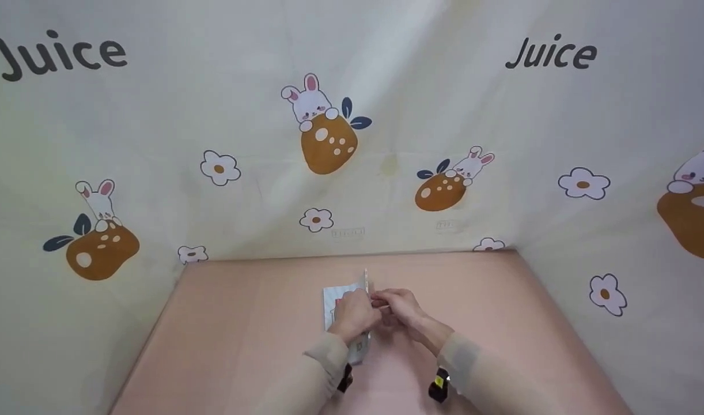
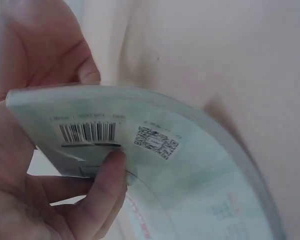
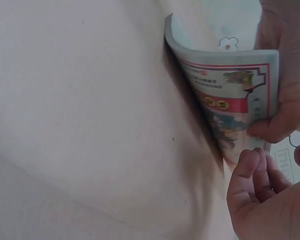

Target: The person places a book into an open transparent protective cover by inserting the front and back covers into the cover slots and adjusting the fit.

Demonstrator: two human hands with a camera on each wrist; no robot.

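Observation:
A thin, flexible booklet (image 1: 330, 295) stands bent over the table, its pale green back cover (image 2: 200, 165) bearing a barcode and a QR code. Its printed front cover (image 3: 215, 82), with a red band and pictures, curves in the right wrist view. My left hand (image 1: 355, 314) grips the booklet by one side, fingers on one cover and thumb on the other. Close by on the right is my right hand (image 1: 407, 311). Its fingers are loosely bent near the booklet's edge, thumb apart, with nothing seen between them. Whether those fingertips touch the booklet is unclear.
A pink-covered table (image 1: 242, 334) lies beneath both hands. Pale cloth walls (image 1: 254, 115) printed with rabbits, flowers and "Juice" rise at the back and both sides. Dark wrist devices (image 1: 439, 385) sit under the sleeves.

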